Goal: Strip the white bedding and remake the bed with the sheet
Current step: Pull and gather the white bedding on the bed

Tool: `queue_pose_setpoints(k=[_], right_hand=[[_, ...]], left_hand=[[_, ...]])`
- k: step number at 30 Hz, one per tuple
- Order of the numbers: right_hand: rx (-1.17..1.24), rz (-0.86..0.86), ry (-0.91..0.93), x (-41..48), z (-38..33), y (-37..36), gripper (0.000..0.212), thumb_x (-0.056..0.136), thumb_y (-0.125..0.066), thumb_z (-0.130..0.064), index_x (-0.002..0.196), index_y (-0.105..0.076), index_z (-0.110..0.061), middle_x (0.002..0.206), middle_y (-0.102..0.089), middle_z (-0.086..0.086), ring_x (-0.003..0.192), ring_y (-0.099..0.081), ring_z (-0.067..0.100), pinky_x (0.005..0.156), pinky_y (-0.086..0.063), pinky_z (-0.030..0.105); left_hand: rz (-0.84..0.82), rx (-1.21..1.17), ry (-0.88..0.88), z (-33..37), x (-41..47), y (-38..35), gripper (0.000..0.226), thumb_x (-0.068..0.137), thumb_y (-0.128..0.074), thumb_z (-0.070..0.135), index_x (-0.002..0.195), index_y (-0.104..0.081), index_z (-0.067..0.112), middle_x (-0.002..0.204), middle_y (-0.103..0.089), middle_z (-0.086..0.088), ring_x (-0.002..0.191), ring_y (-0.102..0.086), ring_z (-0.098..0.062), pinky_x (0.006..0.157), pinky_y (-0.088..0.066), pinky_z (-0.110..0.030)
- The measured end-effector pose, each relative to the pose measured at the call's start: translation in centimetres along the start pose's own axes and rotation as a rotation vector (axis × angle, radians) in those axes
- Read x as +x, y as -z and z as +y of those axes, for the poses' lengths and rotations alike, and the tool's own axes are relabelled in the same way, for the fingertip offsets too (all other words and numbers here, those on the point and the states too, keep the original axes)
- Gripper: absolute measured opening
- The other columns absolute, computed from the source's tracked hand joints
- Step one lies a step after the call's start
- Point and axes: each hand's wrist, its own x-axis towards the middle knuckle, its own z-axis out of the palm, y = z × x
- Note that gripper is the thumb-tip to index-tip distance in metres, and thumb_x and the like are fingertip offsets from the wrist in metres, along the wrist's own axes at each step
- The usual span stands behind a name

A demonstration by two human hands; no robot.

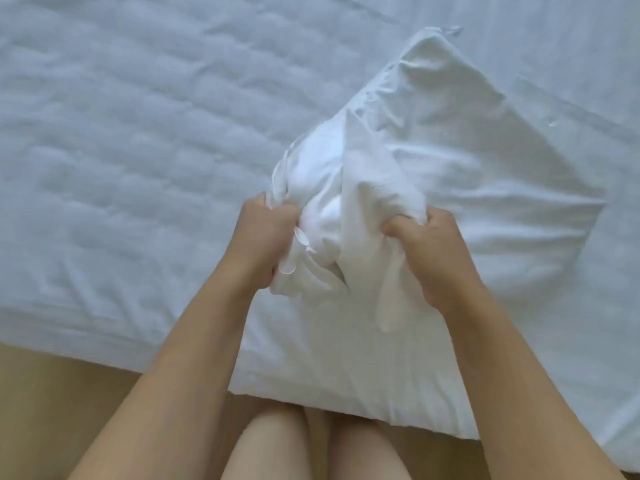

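The pillowcase (450, 174) at mid-frame is gripped by the left hand (266, 237) and right hand (436, 251); it is best pulled evenly.

Pillow (450, 174) on sheet (138, 133), R of ctr, far corner pointing away from person. Near end of pillow raised off sheet, bunched btwn hands: L hand (266, 233) at its left edge, R hand (433, 251) at its right. Inner fill prob. exposed btwn them. Floor (52, 393) before sheet's near edge; knees (277, 445) bottom ctr, nearer than pillow.
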Motion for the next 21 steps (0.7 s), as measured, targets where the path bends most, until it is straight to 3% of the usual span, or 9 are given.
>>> queue_pose_setpoints(k=[4,6,8,10,12,14,17,19,21], right_hand=[[0.091,-0.17,-0.022,-1.2,-1.9,-2.4,0.01,0.071,-0.06,-0.028,0.074,-0.07,-0.031,0.065,-0.069,-0.008,0.062,-0.066,0.009,0.051,-0.051,0.023],[-0.008,-0.252,-0.069,-1.4,-1.5,-6.0,0.011,0.084,-0.054,-0.019,0.083,-0.064,-0.023,0.077,-0.069,-0.005,0.075,-0.066,0.016,0.062,-0.05,0.024],[-0.185,-0.304,-0.019,-1.5,-0.8,-9.5,0.019,0.09,-0.044,-0.014,0.1,-0.059,-0.02,0.095,-0.066,0.002,0.088,-0.061,0.023,0.071,-0.047,0.027],[-0.352,-0.328,0.051,-1.7,-0.7,-11.1,0.025,0.092,-0.038,-0.017,0.111,-0.053,-0.013,0.104,-0.063,0.01,0.093,-0.058,0.031,0.076,-0.047,0.035],[-0.405,-0.412,0.107,-1.5,-0.6,-11.0,0.022,0.091,-0.038,-0.018,0.109,-0.051,-0.016,0.095,-0.061,0.007,0.082,-0.058,0.028,0.065,-0.045,0.033],[-0.416,-0.501,0.105,-1.3,-0.8,-9.7,0.007,0.085,-0.046,-0.019,0.091,-0.05,-0.017,0.078,-0.054,0.0,0.065,-0.052,0.017,0.054,-0.037,0.027],[0.02,-0.329,-0.16,-0.3,-1.5,-5.5,0.026,0.068,-0.052,-0.028,0.085,-0.057,-0.009,0.08,-0.057,0.002,0.074,-0.054,0.017,0.065,-0.044,0.031],[0.328,-0.127,-0.29,1.2,-1.4,-2.5,0.031,0.072,-0.062,-0.041,0.096,-0.057,-0.022,0.098,-0.06,0.001,0.092,-0.06,0.017,0.076,-0.051,0.035],[0.306,-0.124,-0.346,2.9,-1.3,-0.6,0.044,0.077,-0.068,-0.053,0.108,-0.05,-0.027,0.102,-0.061,0.001,0.094,-0.063,0.018,0.077,-0.055,0.039]], left_hand=[[0.177,0.127,-0.044,3.7,1.1,6.3,0.008,0.07,-0.054,0.005,0.076,-0.06,0.006,0.065,-0.057,-0.002,0.062,-0.055,-0.018,0.047,-0.04,-0.017],[0.415,0.607,-0.007,2.5,2.4,8.7,0.031,0.084,-0.053,0.008,0.115,-0.057,0.008,0.107,-0.058,-0.013,0.1,-0.054,-0.029,0.078,-0.044,-0.03],[0.478,0.799,-0.108,1.1,2.8,8.3,0.049,0.089,-0.054,0.018,0.136,-0.043,0.009,0.132,-0.047,-0.016,0.123,-0.042,-0.033,0.098,-0.034,-0.034],[0.312,0.695,-0.206,0.5,3.3,5.8,0.06,0.087,-0.058,0.042,0.136,-0.045,0.01,0.13,-0.052,-0.01,0.122,-0.047,-0.027,0.092,-0.036,-0.031],[0.06,0.526,-0.072,0.9,4.1,2.5,0.083,0.076,-0.061,0.064,0.138,-0.042,0.013,0.128,-0.055,0.002,0.118,-0.052,-0.017,0.083,-0.035,-0.023],[-0.109,0.458,0.067,1.7,4.8,0.1,0.071,0.075,-0.069,0.052,0.131,-0.046,0.016,0.109,-0.056,0.013,0.098,-0.056,-0.007,0.071,-0.037,-0.021],[-0.165,0.69,-0.065,2.4,5.1,-2.3,0.013,0.082,-0.052,0.012,0.094,-0.054,0.016,0.089,-0.058,0.0,0.096,-0.058,-0.026,0.065,-0.037,-0.029],[-0.257,0.717,-0.261,2.2,3.4,-3.3,0.022,0.083,-0.043,0.007,0.09,-0.054,0.024,0.083,-0.057,0.004,0.093,-0.058,-0.025,0.067,-0.038,-0.029],[-0.382,0.782,-0.416,1.4,0.9,-4.6,0.032,0.086,-0.042,0.01,0.106,-0.057,0.028,0.092,-0.062,0.006,0.089,-0.057,-0.02,0.07,-0.043,-0.031]])
